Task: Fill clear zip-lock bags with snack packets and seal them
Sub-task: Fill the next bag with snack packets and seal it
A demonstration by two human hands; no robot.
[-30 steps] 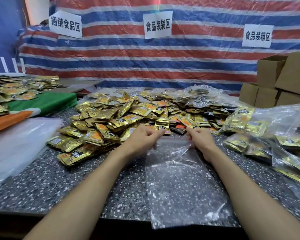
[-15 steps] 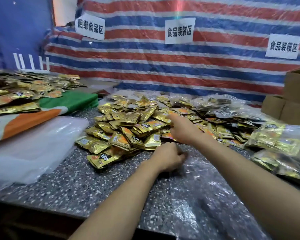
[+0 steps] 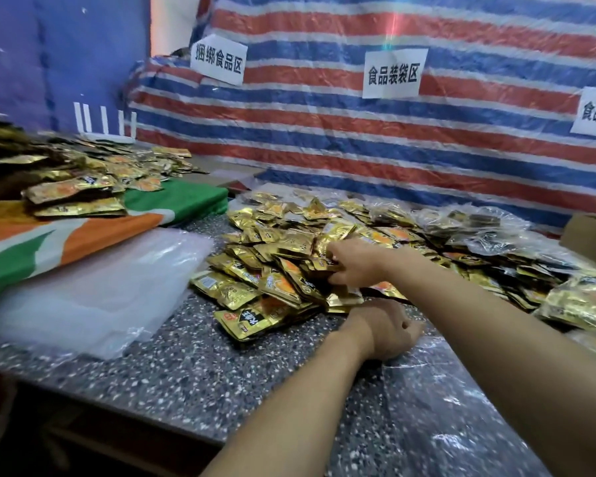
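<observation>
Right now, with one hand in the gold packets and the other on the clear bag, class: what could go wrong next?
The right hand grips gold foil snack packets in a loose heap; pulling them out may drag neighbours across the speckled stone table. Only the left hand holds the clear plastic zip-lock bag, which lies flat, so its mouth may not open for the packets.

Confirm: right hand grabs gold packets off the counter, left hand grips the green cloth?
No. In the head view the left hand grips the clear zip-lock bag, not the cloth. The right hand does grab gold packets off the counter.
</observation>
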